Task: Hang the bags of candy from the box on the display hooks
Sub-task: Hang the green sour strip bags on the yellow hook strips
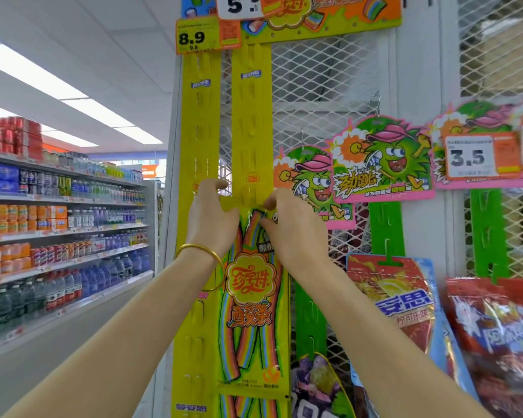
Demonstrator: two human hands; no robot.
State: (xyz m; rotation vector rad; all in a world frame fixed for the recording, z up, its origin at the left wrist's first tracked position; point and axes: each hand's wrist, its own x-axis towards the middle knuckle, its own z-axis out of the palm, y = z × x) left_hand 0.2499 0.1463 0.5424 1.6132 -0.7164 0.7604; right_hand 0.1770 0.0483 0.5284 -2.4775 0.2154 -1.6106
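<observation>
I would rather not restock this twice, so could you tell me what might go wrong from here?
The right hand pinches the bag only at its top edge, so it might slip and fall before it catches on the strip. The left hand grips that thin strip; a hard pull could bend or tear it. Both hands hide the hanging point, so the hole may miss.

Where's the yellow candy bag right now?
Head view, centre: the yellow rainbow-striped candy bag lies against the right-hand yellow plastic strip, top held by left hand and right hand.
</observation>
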